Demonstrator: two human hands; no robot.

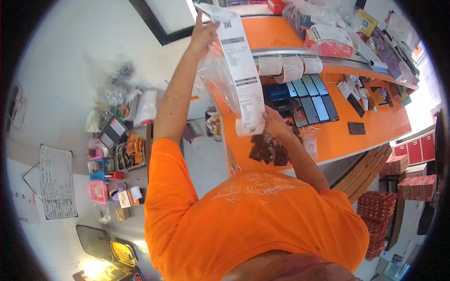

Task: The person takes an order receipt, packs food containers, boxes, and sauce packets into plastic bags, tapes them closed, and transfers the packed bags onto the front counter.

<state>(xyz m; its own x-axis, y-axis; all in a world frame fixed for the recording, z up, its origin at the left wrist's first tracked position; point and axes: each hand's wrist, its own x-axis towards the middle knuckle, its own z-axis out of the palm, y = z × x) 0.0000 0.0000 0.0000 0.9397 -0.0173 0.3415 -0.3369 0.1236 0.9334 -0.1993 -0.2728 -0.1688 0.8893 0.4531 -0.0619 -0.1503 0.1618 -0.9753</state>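
Observation:
A long printed receipt strip (243, 79) with QR codes and lines of text stretches between my hands. Its upper end is pinched by my left hand (204, 37), raised near the dark-framed panel. Lower down, my right hand (276, 124) grips the strip's right edge near the bottom end. A clear plastic bag (218, 77) hangs behind the paper, below my left hand; what holds it is hidden. Under my right forearm lie several dark brown packets (269, 149) on the orange counter (384, 124). Beside them is a small clear packet (310, 143).
Several phones (311, 100) lie in rows on the counter. More receipts (293, 68) hang from the shelf edge. Scissors (234, 164) rest at the counter's left edge. A single dark phone (356, 128) lies to the right. Stacked egg trays (375, 220) stand lower right.

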